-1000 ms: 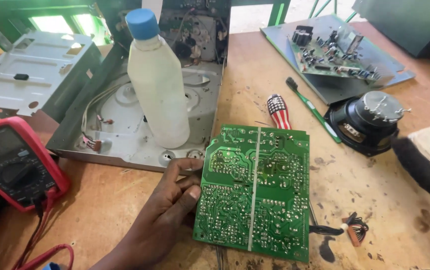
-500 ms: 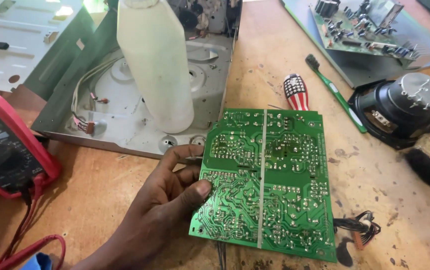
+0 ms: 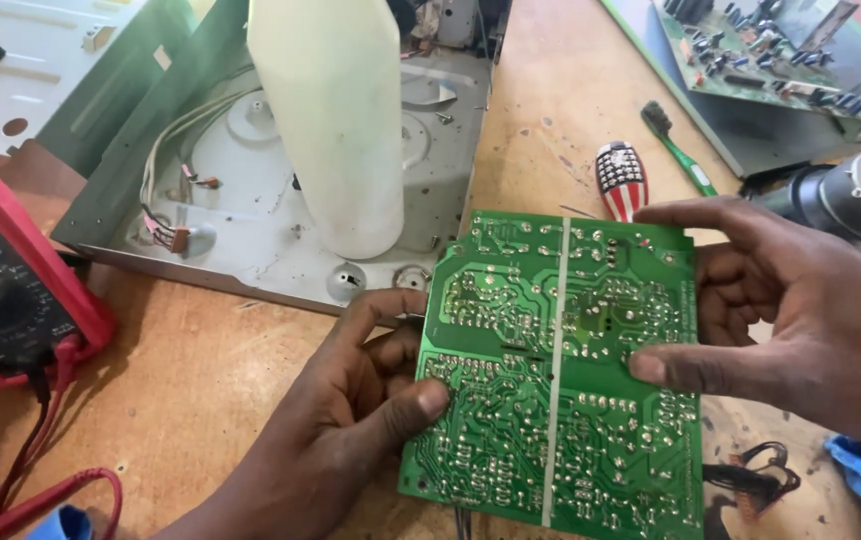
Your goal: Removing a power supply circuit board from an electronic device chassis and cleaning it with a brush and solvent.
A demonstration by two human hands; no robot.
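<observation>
The green circuit board (image 3: pixel 560 370) is held solder side up above the wooden bench (image 3: pixel 200 400), near the middle of the view and just in front of the opened grey metal chassis (image 3: pixel 250 230). The left hand (image 3: pixel 350 430) grips the board's left edge, thumb pressed on the solder face and fingers curled beneath. The right hand (image 3: pixel 800 310) is closed on the right edge, thumb on the face near mid-height and index finger laid along the upper corner. Both hands are therefore holding the board; neither is free. Judged from the grip and the upturned solder face, the step in hand appears to be a visual examination of the joints and tracks. A next move would call for a steady two-handed hold, tilting the board to catch the light without flexing it. A tall white plastic bottle (image 3: pixel 335 120) stands inside the chassis, just behind the board. A red multimeter (image 3: pixel 10 280) lies at the left, its red lead (image 3: pixel 40 490) trailing toward the near edge. A screwdriver with a striped handle (image 3: pixel 620 180) and a green toothbrush (image 3: pixel 675 145) lie beyond the board. A second populated board (image 3: pixel 760 50) and a black speaker (image 3: pixel 850 200) sit at the upper right, well apart.
</observation>
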